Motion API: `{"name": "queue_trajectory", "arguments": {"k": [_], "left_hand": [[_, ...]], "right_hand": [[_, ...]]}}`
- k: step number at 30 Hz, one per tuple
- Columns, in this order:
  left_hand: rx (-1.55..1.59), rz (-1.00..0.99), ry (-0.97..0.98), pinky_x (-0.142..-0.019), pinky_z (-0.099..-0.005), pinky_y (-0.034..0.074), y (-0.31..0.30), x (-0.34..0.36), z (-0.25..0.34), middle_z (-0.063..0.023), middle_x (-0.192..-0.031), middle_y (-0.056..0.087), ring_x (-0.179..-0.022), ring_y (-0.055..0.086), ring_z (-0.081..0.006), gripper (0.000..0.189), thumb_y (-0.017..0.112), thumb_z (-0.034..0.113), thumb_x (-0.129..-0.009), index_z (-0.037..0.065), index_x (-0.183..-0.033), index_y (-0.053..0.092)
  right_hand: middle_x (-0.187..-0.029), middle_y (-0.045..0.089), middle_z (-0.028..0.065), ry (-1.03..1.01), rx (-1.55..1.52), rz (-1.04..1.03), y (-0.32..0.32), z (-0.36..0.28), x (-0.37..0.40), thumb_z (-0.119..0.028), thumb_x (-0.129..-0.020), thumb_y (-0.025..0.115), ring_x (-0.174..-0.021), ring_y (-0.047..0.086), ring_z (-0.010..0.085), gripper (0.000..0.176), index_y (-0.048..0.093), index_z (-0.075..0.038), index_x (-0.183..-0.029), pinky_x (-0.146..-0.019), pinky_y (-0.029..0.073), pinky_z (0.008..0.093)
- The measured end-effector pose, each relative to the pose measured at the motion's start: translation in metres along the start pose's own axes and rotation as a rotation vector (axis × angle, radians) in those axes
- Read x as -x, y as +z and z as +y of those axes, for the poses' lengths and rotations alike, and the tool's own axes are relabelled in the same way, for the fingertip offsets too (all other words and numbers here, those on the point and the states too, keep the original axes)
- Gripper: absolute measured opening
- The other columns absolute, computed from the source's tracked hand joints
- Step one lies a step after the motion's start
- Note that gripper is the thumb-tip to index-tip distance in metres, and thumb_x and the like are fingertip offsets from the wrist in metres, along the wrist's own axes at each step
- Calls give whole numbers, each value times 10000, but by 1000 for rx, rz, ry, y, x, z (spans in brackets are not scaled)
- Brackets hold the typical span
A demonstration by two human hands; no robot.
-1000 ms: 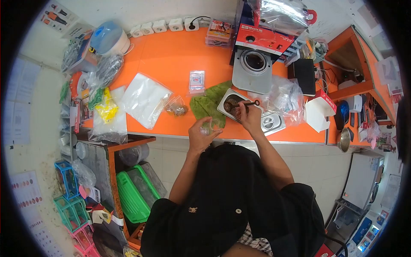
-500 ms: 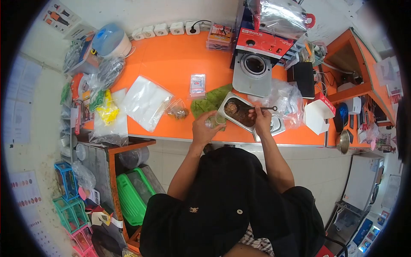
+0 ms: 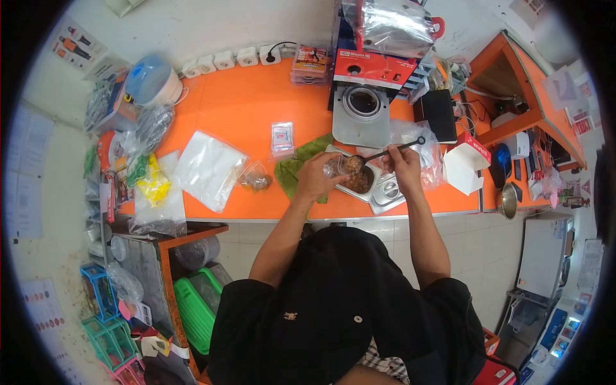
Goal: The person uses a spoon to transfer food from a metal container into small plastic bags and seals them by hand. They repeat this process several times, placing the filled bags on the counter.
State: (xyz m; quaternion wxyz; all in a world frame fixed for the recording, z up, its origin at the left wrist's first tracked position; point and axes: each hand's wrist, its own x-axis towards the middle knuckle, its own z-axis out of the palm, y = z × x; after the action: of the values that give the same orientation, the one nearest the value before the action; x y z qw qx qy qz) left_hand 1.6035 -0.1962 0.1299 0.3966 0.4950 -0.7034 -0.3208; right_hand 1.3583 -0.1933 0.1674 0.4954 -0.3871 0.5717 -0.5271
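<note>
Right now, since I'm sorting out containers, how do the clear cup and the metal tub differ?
The clear cup is small, round and see-through; the metal tub is larger, roughly rectangular and opaque. The cup is held in the left hand, while the tub sits on the orange table. Both are open containers.
</note>
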Motion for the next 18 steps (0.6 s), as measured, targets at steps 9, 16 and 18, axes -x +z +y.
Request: {"name": "queue_trajectory", "arguments": {"k": [9,16,18], "left_hand": [[-33,105,-20,-787,-377,563,22,9,11,-75,-1042,712,-940,704,-288,516,896,281,-657,103,-1095,690],[34,286,-24,-765,-379,564,23,12,13,-109,-1005,715,-918,709,-305,534,905,311,-665,59,-1079,680],[28,309,-13,-761,-377,565,23,12,12,-111,-1007,716,-915,709,-306,536,907,314,-665,57,-1076,678]], "right_hand": [[-762,656,171,-795,820,-147,60,-43,47,-62,-926,616,-641,635,352,129,665,45,-873,-551,473,416],[-860,677,157,-742,736,-142,66,-72,63,-5,-899,637,-679,655,344,99,681,50,-831,-595,518,416],[-883,688,157,-747,724,-146,66,-72,63,-5,-894,647,-682,667,336,85,687,55,-848,-595,529,402]]}}
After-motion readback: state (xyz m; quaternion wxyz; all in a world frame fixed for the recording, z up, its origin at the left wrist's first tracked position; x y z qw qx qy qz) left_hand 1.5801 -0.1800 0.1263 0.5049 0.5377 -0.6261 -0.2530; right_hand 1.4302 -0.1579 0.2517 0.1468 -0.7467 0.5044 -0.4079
